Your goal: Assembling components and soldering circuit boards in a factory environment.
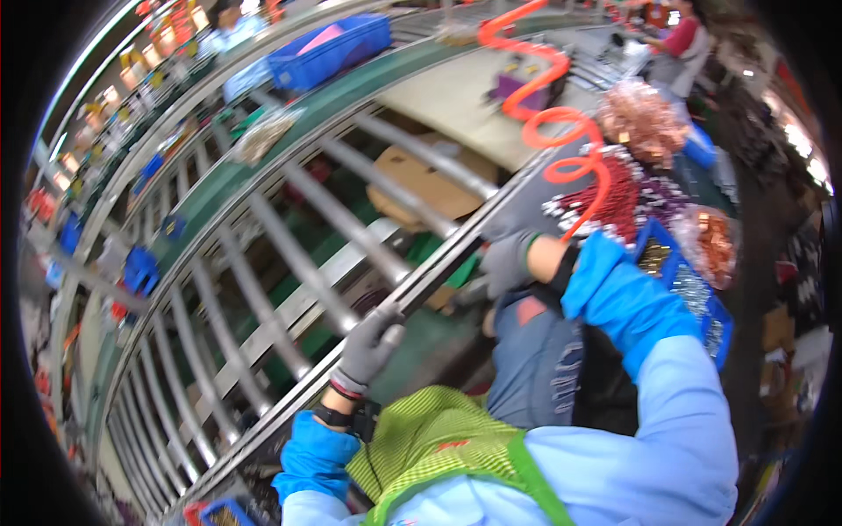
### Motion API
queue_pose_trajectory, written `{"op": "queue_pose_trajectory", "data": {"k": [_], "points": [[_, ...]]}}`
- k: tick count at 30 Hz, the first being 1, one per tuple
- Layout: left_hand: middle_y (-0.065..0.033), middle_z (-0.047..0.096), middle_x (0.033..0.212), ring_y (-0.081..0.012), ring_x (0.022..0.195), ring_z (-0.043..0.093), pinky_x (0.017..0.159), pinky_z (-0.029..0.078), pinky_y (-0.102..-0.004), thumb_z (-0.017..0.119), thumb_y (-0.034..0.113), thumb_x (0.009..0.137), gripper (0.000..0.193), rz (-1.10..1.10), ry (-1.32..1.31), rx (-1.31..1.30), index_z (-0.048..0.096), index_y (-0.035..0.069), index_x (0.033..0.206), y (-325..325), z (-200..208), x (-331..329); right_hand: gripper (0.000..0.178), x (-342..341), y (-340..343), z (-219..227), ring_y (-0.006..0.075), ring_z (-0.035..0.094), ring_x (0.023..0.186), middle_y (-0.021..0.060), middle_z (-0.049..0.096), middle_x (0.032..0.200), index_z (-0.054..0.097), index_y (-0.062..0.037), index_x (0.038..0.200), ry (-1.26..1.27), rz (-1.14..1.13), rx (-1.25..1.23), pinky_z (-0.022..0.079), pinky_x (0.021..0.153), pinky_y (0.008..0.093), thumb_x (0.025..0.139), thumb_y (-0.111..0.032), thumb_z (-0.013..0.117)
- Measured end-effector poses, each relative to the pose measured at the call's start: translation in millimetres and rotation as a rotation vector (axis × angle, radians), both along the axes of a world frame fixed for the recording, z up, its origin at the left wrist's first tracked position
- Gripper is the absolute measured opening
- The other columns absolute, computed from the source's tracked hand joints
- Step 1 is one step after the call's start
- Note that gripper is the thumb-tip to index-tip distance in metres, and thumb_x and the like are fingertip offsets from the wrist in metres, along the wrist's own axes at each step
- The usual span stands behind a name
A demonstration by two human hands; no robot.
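My left hand [370, 349], in a grey knit glove, is on the near metal rail [303, 390] of the roller conveyor. Its fingers close over the rail's edge, with the thumb on my side. My right hand [510, 261], also gloved in grey, is beside the right end of that rail, over my knee. Motion blurs it, so its fingers and anything in them cannot be made out. An orange coiled air hose [574, 167] hangs down to just behind the right wrist. Bare steel rollers [303, 263] lie beyond the left hand.
Right of my arm are bundled red parts with white ends [605, 197], a bag of copper-coloured pieces [645, 123] and a blue bin of small metal parts [693, 289]. A large blue bin [329, 53] stands at the back. Cardboard [430, 180] lies below the rollers. People work farther off.
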State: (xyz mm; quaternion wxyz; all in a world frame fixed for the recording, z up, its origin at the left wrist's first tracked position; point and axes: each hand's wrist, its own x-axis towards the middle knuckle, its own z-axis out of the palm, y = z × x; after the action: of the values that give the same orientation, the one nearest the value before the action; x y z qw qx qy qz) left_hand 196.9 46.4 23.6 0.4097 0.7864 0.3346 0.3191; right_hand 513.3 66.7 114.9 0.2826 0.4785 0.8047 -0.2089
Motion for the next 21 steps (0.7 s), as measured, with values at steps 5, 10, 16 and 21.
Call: {"op": "queue_pose_trajectory", "data": {"k": [5, 10, 16, 21], "points": [[-0.0169, 0.067, 0.11, -0.0244, 0.104, 0.066, 0.092, 0.049, -0.0335, 0.064, 0.022, 0.089, 0.039, 0.184, 0.212, -0.273, 0.059, 0.0, 0.122, -101, -78, -71, 0.079, -7, 50, -2, 0.0312, 0.068, 0.085, 0.0187, 0.07, 0.092, 0.069, 0.0021, 0.104, -0.118, -0.305, 0.004, 0.054, 0.075, 0.0385, 0.066, -0.067, 0.07], [-0.0189, 0.067, 0.11, -0.0269, 0.104, 0.066, 0.091, 0.05, -0.0363, 0.061, 0.032, 0.09, 0.044, 0.426, 0.3, -0.426, 0.059, 0.003, 0.123, -159, -164, -104, 0.062, -9, 87, -32, 0.0355, 0.067, 0.095, 0.0206, 0.068, 0.105, 0.07, -0.0027, 0.107, -0.189, -0.111, 0.227, 0.052, 0.085, 0.0414, 0.071, -0.054, 0.067], [-0.02, 0.069, 0.102, -0.0329, 0.1, 0.066, 0.089, 0.051, -0.0394, 0.059, 0.038, 0.089, 0.05, 0.47, 0.406, -0.573, 0.057, 0.004, 0.125, -169, -183, -94, 0.048, -32, 68, -28, 0.0322, 0.067, 0.096, 0.0161, 0.069, 0.107, 0.067, -0.0037, 0.113, -0.329, -0.058, 0.302, 0.052, 0.084, 0.0466, 0.082, -0.04, 0.06], [-0.0208, 0.065, 0.108, -0.0388, 0.096, 0.063, 0.085, 0.05, -0.0454, 0.058, 0.041, 0.088, 0.054, -0.036, 0.691, -0.024, 0.054, 0.005, 0.128, -131, -46, -60, 0.042, -71, 13, -6, 0.0352, 0.066, 0.088, 0.0162, 0.068, 0.09, 0.067, -0.0057, 0.096, 0.301, 0.296, 0.47, 0.051, 0.077, 0.046, 0.086, -0.045, 0.056]]}}
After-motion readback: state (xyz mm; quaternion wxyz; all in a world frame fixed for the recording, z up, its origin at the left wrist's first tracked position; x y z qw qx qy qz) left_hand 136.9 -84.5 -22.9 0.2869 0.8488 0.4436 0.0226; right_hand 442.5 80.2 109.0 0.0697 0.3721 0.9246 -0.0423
